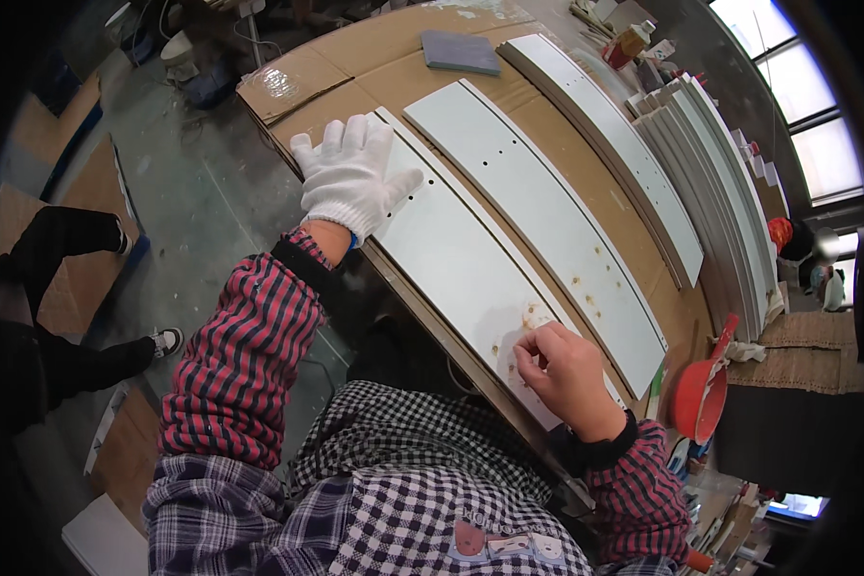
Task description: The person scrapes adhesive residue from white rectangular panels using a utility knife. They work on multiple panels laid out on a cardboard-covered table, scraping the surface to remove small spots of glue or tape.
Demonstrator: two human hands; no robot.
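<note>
**Two hands on a white panel at a cardboard-covered bench**

A long workbench covered in brown corrugated cardboard [374, 58] runs diagonally across the view. On it lie several long, flat, white-painted boards. The nearest long white board with small drilled holes [451, 259] sits at the bench's near edge, with brownish spots near its lower end. Just beside it lies a second long white board with rusty specks [538, 206], and farther right a stack of white boards on edge [710, 182]. A small grey rectangular pad [461, 51] rests at the far end of the cardboard. A round red plastic bowl [698, 398] sits near the bench's right end.

The left hand [350, 173], in a white knitted glove, lies flat on the nearest board's far end, fingers straight and slightly spread. The bare right hand [566, 370] rests on the same board's near end, fingers curled in and pressed against the spotted surface; whether they pinch anything cannot be told.
</note>
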